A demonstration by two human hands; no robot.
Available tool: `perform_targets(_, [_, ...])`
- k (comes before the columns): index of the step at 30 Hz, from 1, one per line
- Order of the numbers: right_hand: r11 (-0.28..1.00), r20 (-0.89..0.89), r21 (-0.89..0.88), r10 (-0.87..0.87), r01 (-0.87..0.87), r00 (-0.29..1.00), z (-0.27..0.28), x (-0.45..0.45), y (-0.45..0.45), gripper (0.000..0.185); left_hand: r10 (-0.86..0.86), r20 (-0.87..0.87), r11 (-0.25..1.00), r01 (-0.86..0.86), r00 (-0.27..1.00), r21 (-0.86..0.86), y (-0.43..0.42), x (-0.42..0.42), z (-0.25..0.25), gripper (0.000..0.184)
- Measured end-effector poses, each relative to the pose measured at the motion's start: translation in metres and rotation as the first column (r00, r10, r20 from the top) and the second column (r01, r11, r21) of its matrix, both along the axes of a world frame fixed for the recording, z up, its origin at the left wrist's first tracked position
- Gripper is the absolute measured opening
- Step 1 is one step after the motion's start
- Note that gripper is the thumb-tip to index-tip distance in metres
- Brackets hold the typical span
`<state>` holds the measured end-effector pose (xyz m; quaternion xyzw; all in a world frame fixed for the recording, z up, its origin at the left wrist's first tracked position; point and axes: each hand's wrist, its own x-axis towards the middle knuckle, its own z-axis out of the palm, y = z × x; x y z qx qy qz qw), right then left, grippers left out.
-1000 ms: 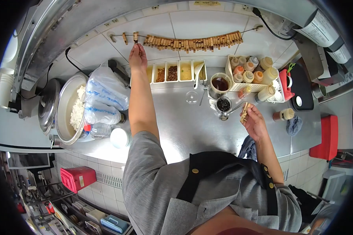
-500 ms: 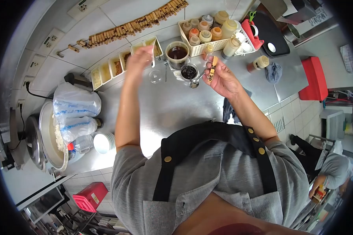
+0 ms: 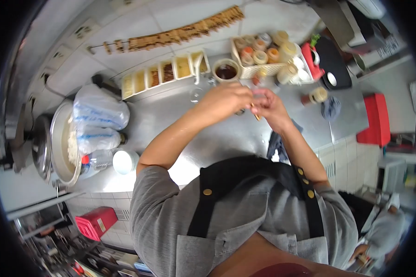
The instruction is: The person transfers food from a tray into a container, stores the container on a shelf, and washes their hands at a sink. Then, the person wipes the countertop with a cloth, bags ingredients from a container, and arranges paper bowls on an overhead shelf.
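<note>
Over the steel counter [image 3: 171,122] my two hands meet. My right hand [image 3: 272,110] pinches a wooden clothespin [image 3: 255,113], seen nearly edge-on and pointing down. Curled fingers of my left hand [image 3: 226,102] meet my right fingertips beside the clothespin; what they grip, if anything, is hidden. Just beyond the hands stands a tub of dark liquid [image 3: 226,71]. The small cup of dark sauce is mostly covered by my left hand. A clear round lid or dish [image 3: 196,95] lies left of the tub, below a white spoon [image 3: 198,69].
Condiment trays [image 3: 153,77] line the wall, under a row of wooden clothespins [image 3: 185,33]. A basket of squeeze bottles [image 3: 256,70] stands back right, near a sauce bottle [image 3: 315,96] and cloth [image 3: 331,109]. Plastic bags [image 3: 100,108], a rice bowl [image 3: 59,138] and stacked cups [image 3: 125,162] fill the left.
My left hand has swung right from the condiment trays to meet my right hand. The clothespin, marked 20, has turned edge-on in my right hand. The camera view has shifted.
</note>
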<state>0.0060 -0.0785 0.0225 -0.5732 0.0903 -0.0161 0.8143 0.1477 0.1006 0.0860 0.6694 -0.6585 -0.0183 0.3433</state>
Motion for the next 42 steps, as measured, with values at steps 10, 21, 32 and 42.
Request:
perform_targets(10, [0.947, -0.139, -0.305, -0.15, 0.102, 0.979, -0.067, 0.006, 0.005, 0.036, 0.533, -0.43, 0.795, -0.605, 0.728, -0.039, 0.075, 0.131, -0.039, 0.023])
perform_targets(21, [0.847, -0.353, -0.448, -0.462, 0.286, 0.814, -0.136, -0.046, -0.084, 0.03, 0.262, -0.944, 0.348, -0.932, 0.202, -0.103, 0.19, 0.315, -0.116, 0.014])
perform_targets(32, [0.265, -0.016, -0.959, -0.415, 0.103, 0.91, -0.173, -0.019, -0.099, 0.032, 0.082, -0.961, 0.529, -0.829, 0.264, -0.182, 0.195, 0.324, -0.085, 0.034])
perform_targets(42, [0.815, -0.379, -0.579, -0.242, -0.025, 0.893, -0.194, -0.037, -0.11, 0.038, 0.632, -0.589, 0.572, -0.816, 0.504, -0.084, 0.107, 0.172, -0.106, 0.029])
